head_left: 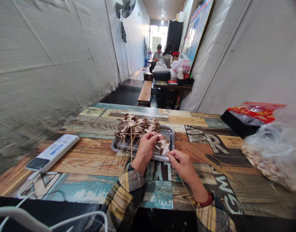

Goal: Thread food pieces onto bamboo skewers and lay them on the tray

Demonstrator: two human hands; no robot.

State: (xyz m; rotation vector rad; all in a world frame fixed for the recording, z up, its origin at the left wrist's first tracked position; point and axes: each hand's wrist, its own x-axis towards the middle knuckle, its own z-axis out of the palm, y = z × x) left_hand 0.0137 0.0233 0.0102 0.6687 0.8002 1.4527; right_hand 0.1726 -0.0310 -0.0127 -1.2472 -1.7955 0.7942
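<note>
Over the near side of a metal tray (172, 137), my left hand (146, 149) pinches a pale piece of oyster mushroom (164, 145). My right hand (183, 165) is closed on a thin bamboo skewer (186, 190), whose long end slants down toward my right wrist. Its fingertips are at the lower right edge of the mushroom piece; whether the skewer's tip is inside it I cannot tell. A pile of skewered oyster mushrooms (135, 125) fills the tray's left and middle, brown and white, with several sticks pointing toward me over the rim.
Loose bamboo skewers (211, 158) lie right of the tray. Farther right are a plastic bag of mushrooms (271, 158) and a black box with red packaging (244, 119). A white power bank (53, 153) with cables sits left. Beyond the patterned table (90, 180) stands a bench (145, 91); two people sit farther back.
</note>
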